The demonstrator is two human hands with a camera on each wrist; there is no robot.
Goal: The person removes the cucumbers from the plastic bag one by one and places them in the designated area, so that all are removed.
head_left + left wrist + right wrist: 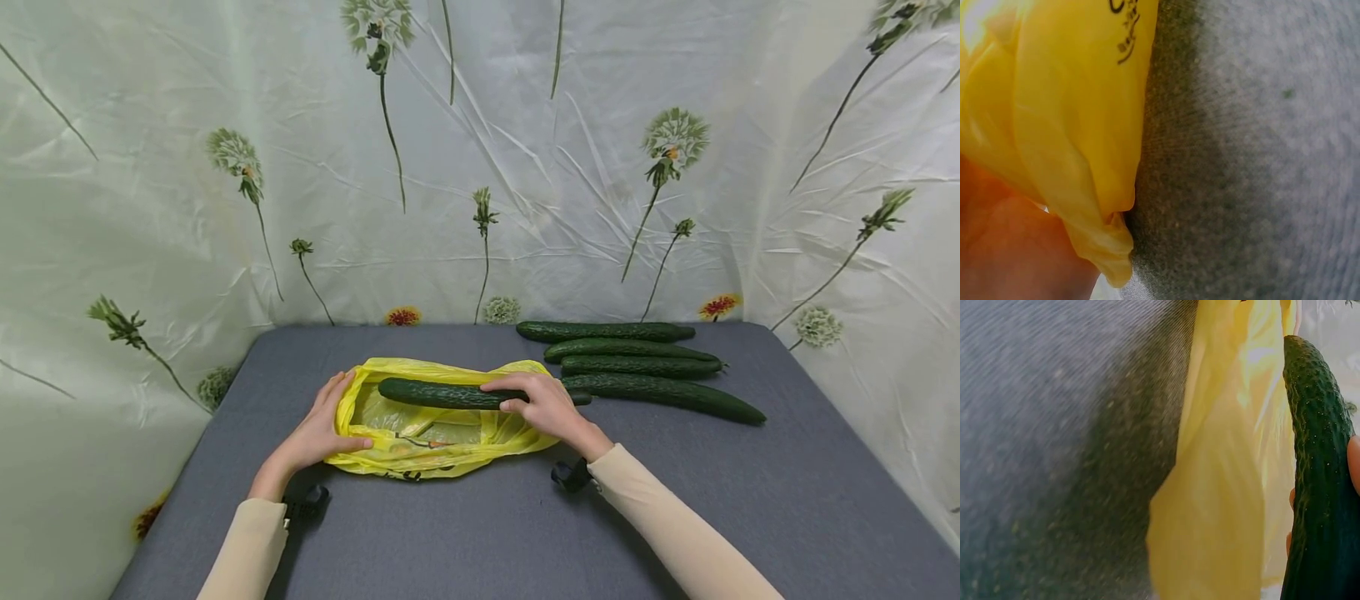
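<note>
A yellow plastic bag lies with its mouth spread wide toward the head camera. At its left end my left hand holds the rim, thumb over the front edge and fingers along the back left side. Yellow film hangs by the palm in the left wrist view. My right hand grips a long dark green cucumber near its right part. The cucumber lies level over the bag's opening. Its bumpy end shows beside the bag in the right wrist view, with fingertips partly hidden behind it.
Several more cucumbers lie side by side at the back right of the grey cloth-covered table, close to the bag's right end. A pale curtain with dandelion prints hangs behind and at the sides.
</note>
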